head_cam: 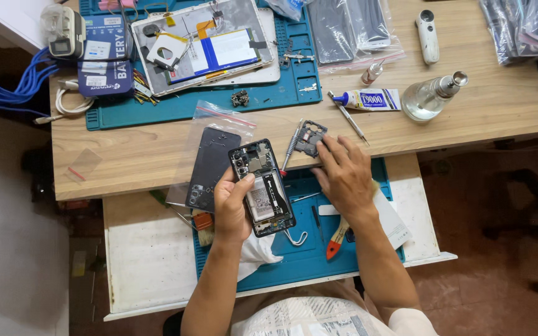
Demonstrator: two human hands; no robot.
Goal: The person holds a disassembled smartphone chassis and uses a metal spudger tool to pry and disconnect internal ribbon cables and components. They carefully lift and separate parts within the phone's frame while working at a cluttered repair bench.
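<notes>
My left hand (231, 208) grips an opened smartphone (263, 186) with its back off, so the battery and circuit boards show. It is held above a blue work mat (306, 249) on a pulled-out white shelf. My right hand (344, 174) rests at the desk's front edge, fingertips on a small dark inner phone cover (309, 135). A thin screwdriver (289, 149) lies between that part and the phone. The phone's black back cover (210, 168) lies on a clear plastic bag just left of my left hand.
A disassembled tablet (203, 43) sits on a second blue mat at the back. A glue tube (368, 99), a glass bottle (431, 96), a metal pick (348, 118), bagged phone parts (350, 28) and a white handheld device (428, 34) lie on the wooden desk. A brush (337, 239) and tweezers are on the near mat.
</notes>
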